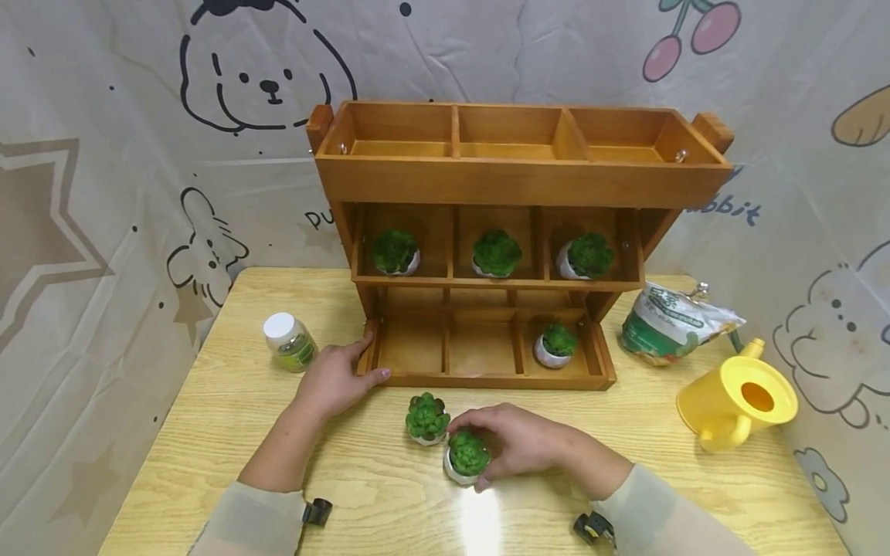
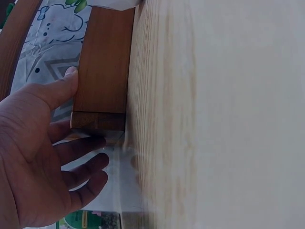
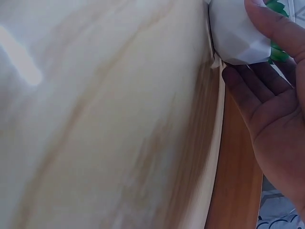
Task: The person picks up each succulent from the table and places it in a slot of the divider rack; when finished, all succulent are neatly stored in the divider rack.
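Note:
A three-tier wooden plant shelf point(image 1: 524, 184) with divided trays stands at the back. My left hand point(image 1: 339, 378) holds its bottom left corner, thumb at the front board point(image 2: 104, 62) and fingers by the side. In front of the shelf, my right hand point(image 1: 518, 442) grips a small potted succulent point(image 1: 467, 454) between thumb and fingers; its white faceted pot point(image 3: 238, 31) shows in the right wrist view. Just left of it another potted succulent point(image 1: 427, 418) sits on the table. The middle tier holds three succulents point(image 1: 496, 252), one per compartment. One more succulent point(image 1: 556, 344) stands in the bottom right compartment.
A white-lidded jar point(image 1: 290, 341) stands left of the shelf. To the right are a green and white bag point(image 1: 670, 324) and a yellow watering can point(image 1: 733, 398). Printed cloth point(image 1: 445, 54) hangs behind the wooden table point(image 1: 389, 502).

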Demonstrator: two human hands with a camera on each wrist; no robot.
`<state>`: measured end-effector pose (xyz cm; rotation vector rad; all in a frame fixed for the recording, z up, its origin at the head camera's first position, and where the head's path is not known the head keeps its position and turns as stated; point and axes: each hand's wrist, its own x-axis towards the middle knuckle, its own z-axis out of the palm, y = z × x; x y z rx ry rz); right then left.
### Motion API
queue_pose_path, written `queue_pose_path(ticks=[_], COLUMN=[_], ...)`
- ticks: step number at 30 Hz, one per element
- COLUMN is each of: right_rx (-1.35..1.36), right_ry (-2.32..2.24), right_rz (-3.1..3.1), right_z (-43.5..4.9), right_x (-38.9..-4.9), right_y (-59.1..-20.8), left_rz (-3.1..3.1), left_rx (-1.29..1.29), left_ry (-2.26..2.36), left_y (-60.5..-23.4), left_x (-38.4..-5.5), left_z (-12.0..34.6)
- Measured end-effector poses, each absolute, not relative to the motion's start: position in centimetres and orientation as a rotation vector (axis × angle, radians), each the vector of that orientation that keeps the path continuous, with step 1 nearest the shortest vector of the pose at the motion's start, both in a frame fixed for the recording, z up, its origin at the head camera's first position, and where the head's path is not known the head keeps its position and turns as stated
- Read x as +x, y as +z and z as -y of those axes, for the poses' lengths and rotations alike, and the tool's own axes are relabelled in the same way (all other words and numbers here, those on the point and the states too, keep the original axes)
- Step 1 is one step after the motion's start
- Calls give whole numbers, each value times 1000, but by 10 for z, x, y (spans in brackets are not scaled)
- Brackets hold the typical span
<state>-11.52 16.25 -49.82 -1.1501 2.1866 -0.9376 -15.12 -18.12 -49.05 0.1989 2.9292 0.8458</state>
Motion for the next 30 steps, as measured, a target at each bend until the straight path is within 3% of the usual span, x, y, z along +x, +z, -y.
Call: queue_pose_path(ticks=[30], right_rx=[-1042], right_ry=[-1043], right_rz=[-2339], right_z=[-184], right_x=[-139], right_y=[-472], left_rz=[-2928], left_rx=[168], left_ry=[835], left_y=[-490], left_x=[-151], left_z=[180])
